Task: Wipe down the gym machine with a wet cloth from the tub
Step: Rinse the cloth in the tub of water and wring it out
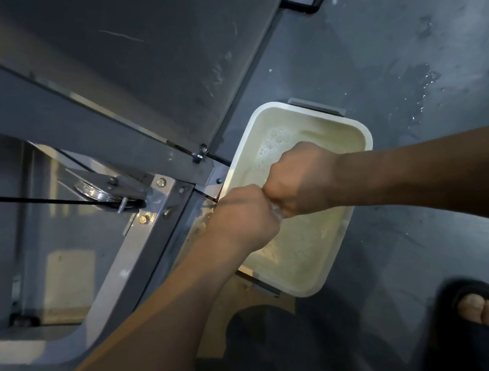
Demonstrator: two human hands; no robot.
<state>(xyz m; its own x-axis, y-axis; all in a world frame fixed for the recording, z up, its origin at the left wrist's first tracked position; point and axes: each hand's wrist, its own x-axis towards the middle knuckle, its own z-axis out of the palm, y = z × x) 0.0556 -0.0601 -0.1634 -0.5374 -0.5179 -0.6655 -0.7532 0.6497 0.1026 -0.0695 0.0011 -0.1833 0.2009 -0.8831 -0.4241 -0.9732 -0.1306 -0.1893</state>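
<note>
**Cloth [275, 212] gripped over the tub [364, 132]**

Only a pale wet scrap of it shows between our left hand [243, 217] and right hand [300, 179]. Both are fists clamped on it, knuckles touching, above the white tub's sudsy water. The tub sits on the grey floor [404, 29], just beside the gym machine [123, 85].

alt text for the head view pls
Two fists, left hand and right hand, press together above a white tub of sudsy water, apparently wringing a cloth mostly hidden in their grip. A grey gym machine frame stands beside the tub.
</note>
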